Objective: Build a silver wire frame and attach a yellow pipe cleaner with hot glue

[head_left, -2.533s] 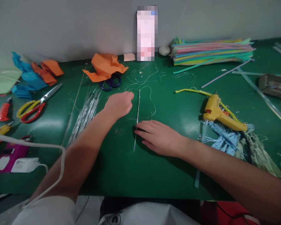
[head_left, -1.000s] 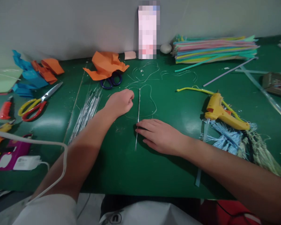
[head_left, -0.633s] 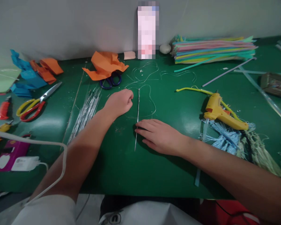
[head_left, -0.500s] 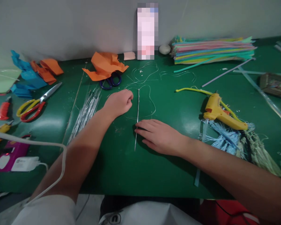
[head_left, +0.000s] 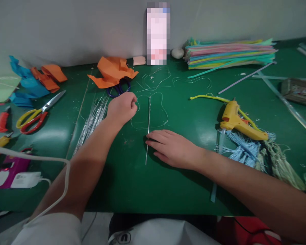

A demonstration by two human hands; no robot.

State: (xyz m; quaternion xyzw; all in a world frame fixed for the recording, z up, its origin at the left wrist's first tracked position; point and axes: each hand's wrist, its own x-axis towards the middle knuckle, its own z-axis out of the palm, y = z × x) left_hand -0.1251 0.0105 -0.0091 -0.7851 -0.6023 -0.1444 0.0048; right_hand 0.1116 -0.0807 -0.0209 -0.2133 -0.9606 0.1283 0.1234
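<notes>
A thin straight wire rod [head_left: 148,126] lies on the green table [head_left: 132,183], running away from me. A loop of fine wire [head_left: 165,114] curves around its far end. My right hand [head_left: 172,148] lies flat with fingers stretched out, fingertips pressing the rod near its middle. My left hand [head_left: 121,108] is curled closed at the left side of the loop, fingers pinched where the fine wire passes. A bundle of silver wires [head_left: 93,119] lies just left of that hand.
A yellow glue gun [head_left: 238,122] and blue and tan tassels [head_left: 247,153] lie right. Coloured strips [head_left: 229,54] are stacked at the back. Orange paper [head_left: 112,72] covers blue scissors. Yellow-red scissors [head_left: 34,115], a white cable [head_left: 58,190] and a charger [head_left: 22,179] lie left.
My left hand has drawn left and slightly nearer, away from the rod's top, and the wire loop's left side has widened with it. My right hand stays put.
</notes>
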